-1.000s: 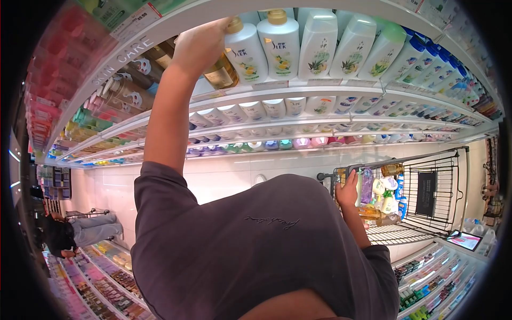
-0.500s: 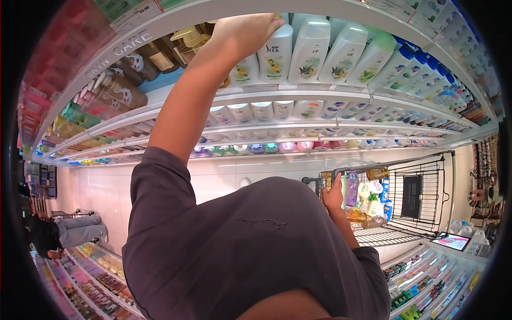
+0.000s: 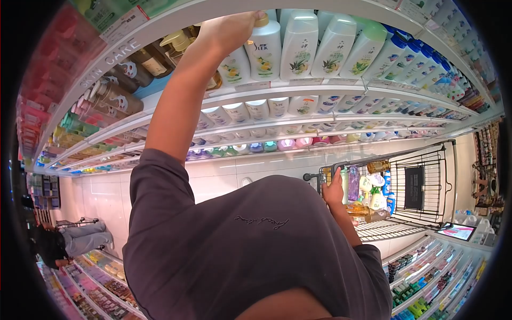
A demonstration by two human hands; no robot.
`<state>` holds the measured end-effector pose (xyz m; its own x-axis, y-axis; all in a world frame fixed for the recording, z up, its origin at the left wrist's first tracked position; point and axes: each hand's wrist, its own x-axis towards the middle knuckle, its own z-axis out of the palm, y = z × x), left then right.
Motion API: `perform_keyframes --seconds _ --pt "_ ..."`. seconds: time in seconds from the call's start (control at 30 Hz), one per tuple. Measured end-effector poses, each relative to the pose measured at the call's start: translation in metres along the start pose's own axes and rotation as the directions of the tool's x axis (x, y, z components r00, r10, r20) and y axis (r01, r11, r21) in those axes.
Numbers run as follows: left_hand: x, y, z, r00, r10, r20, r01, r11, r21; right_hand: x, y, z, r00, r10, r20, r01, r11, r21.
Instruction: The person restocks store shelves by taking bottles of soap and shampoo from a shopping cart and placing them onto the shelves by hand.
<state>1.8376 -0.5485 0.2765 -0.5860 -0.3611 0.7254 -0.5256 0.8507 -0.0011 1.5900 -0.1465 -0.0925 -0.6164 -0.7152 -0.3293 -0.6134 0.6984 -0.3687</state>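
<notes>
My left hand (image 3: pixel 229 33) reaches up to the shelf, its fingers closed at the gold cap of a white SLEK bottle (image 3: pixel 265 52) with lemons on its label. Part of the fingers is cut off or hidden at the top. A similar white bottle (image 3: pixel 234 68) stands left of it, partly behind my wrist. To its right are white bottles with plant pictures (image 3: pixel 298 48) and a green-capped bottle (image 3: pixel 367 50). My right hand (image 3: pixel 334 193) is wrapped round the handle of a shopping cart (image 3: pixel 413 226), which holds several bottles, among them a purple one (image 3: pixel 353 184).
Brown pump bottles (image 3: pixel 125 96) fill the shelf at left, under the SKIN CARE edge (image 3: pixel 109 63). Lower shelves (image 3: pixel 256 118) carry more bottles. Another person (image 3: pixel 80 237) stands at the far left. Behind me are further stocked shelves (image 3: pixel 106 282) and a screen (image 3: pixel 456 231).
The view has shifted slightly, so the shelf bottles sit further left. My left hand has moved a little, and more of the bottle's gold cap shows. My right hand stays on the cart.
</notes>
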Motion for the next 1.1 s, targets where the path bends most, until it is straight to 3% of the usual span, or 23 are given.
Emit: perform_keyframes --seconds 0.13,0.2,0.3,0.43,0.5,0.57,0.63,0.67,0.7,0.73,0.77,0.8,0.9,1.0,1.1 --pt "0.003 0.007 -0.009 0.99 -0.114 0.087 0.118 0.992 -0.052 0.002 0.0 0.001 1.0 -0.012 -0.007 0.012 1.0 0.004" --pt "0.007 0.013 -0.019 0.957 -0.188 0.22 0.211 0.974 -0.084 0.002 0.0 0.002 1.0 -0.026 -0.01 0.026 1.0 -0.013" --pt "0.002 0.015 -0.021 0.974 -0.128 0.187 0.127 0.992 0.019 0.001 0.0 0.003 0.999 -0.042 -0.019 0.041 0.999 -0.031" --pt "-0.034 0.018 -0.021 0.981 -0.149 0.123 0.129 0.98 0.155 0.001 0.0 0.004 1.0 -0.025 -0.016 0.025 0.999 -0.034" --pt "-0.056 0.013 -0.032 0.956 0.147 -0.254 -0.138 0.989 0.053 0.004 0.005 0.01 0.999 -0.015 -0.04 0.013 0.998 -0.059" --pt "-0.096 0.003 -0.035 0.932 0.06 -0.359 -0.053 0.998 0.028 0.002 0.002 0.008 0.999 -0.01 -0.04 0.008 1.0 -0.027" --pt "-0.143 -0.008 -0.031 0.857 -0.236 -0.458 0.236 0.97 -0.058 0.002 0.002 0.008 0.998 -0.025 -0.06 0.025 1.0 -0.015" --pt "-0.157 -0.016 -0.024 0.861 -0.23 -0.454 0.23 0.972 -0.056 0.0 -0.001 0.009 0.998 -0.022 -0.059 0.022 1.0 -0.007" --pt "-0.17 -0.022 -0.018 0.758 -0.501 -0.418 0.441 0.866 -0.237 0.0 -0.002 0.007 0.998 -0.018 -0.056 0.018 1.0 -0.003" --pt "-0.182 -0.026 -0.014 0.593 -0.733 -0.333 0.615 0.68 -0.4 0.0 -0.002 0.005 0.998 -0.018 -0.052 0.018 1.0 -0.005" --pt "-0.189 -0.035 -0.009 0.545 -0.82 -0.174 0.678 0.553 -0.484 0.001 -0.001 0.005 1.0 -0.009 -0.027 0.009 1.0 -0.001" --pt "-0.19 -0.039 -0.005 0.532 -0.828 -0.18 0.683 0.545 -0.487 0.002 0.001 0.006 0.999 -0.017 -0.028 0.017 1.0 -0.015" --pt "-0.184 -0.036 -0.001 0.535 -0.839 0.104 0.8 0.463 -0.382 0.003 0.002 0.007 1.0 -0.027 -0.012 0.027 0.999 -0.019" --pt "-0.181 -0.042 0.006 0.579 -0.801 0.149 0.78 0.492 -0.386 0.003 0.004 0.007 0.999 -0.038 -0.007 0.038 0.999 -0.012" --pt "-0.179 -0.044 0.004 0.545 -0.809 0.22 0.819 0.458 -0.345 0.003 0.003 0.007 1.0 -0.025 0.005 0.025 0.999 -0.032"
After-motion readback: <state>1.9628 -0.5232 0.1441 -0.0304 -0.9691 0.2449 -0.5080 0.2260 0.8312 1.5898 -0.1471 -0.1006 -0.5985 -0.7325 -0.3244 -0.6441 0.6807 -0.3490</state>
